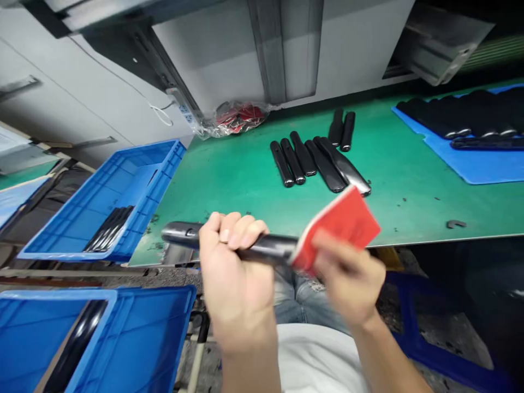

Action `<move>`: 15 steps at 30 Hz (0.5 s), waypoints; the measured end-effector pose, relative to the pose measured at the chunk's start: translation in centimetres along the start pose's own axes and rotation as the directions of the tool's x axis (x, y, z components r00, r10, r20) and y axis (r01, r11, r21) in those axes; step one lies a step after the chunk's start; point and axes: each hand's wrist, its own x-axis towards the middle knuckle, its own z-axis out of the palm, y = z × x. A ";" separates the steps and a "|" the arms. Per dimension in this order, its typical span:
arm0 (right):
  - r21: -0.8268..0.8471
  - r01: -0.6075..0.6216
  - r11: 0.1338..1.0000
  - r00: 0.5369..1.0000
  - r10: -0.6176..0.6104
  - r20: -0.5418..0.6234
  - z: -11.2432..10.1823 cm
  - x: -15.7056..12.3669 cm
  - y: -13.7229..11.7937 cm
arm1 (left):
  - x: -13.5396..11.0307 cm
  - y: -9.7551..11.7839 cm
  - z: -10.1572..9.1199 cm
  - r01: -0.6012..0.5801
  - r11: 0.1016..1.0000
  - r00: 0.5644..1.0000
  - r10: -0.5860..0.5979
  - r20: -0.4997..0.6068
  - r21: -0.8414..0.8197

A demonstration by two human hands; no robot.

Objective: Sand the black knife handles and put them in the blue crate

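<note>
My left hand [237,262] is wrapped round the middle of a glossy black plastic handle [270,248], held about level over the table's front edge. A hole shows near the handle's left end. My right hand [347,273], blurred by motion, grips a red sheet with a pale backing [347,218], perhaps a cloth or abrasive pad. That sheet is folded against the handle's right end and hides its tip. Beyond my hands, several similar black handles [305,158] lie in a loose group on the green table [229,180].
A blue bin [167,169] with black handles stands at the left. More blue bins [151,338] are below it. At the right, a blue sheet [470,164] carries several black pieces. A clear plastic bag [241,117] with red content lies at the back. Dark scraps dot the table.
</note>
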 end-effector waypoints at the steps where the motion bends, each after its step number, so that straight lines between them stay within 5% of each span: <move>1: 0.024 0.005 1.000 0.997 -0.003 -0.076 -0.1 0.0 0.0 | 0.0 0.3 -0.1 0.055 0.998 0.997 -0.054 0.053 -0.007; 3: 0.140 -0.023 0.990 0.989 0.043 -0.141 -0.5 -0.2 -0.6 | 0.2 0.7 -0.4 0.180 0.983 0.970 -0.173 0.171 -0.029; 7: 0.558 -0.264 0.787 0.965 0.208 0.163 -1.1 -1.5 -3.2 | 1.6 0.8 -1.4 0.392 0.920 0.862 -0.377 0.339 0.026; 11: 0.704 -0.468 0.534 0.883 0.248 0.399 -1.3 -2.7 -5.1 | 2.5 -0.1 -2.2 0.431 0.883 0.860 -0.464 0.212 0.187; 13: 0.681 -0.520 0.517 0.851 0.244 0.465 -1.5 -3.2 -5.0 | 2.6 -0.6 -2.2 0.424 0.875 0.872 -0.464 0.155 0.232; 15: 0.597 -0.524 0.607 0.842 0.263 0.472 -2.1 -3.7 -4.3 | 2.6 -1.1 -2.0 0.452 0.847 0.857 -0.499 0.125 0.280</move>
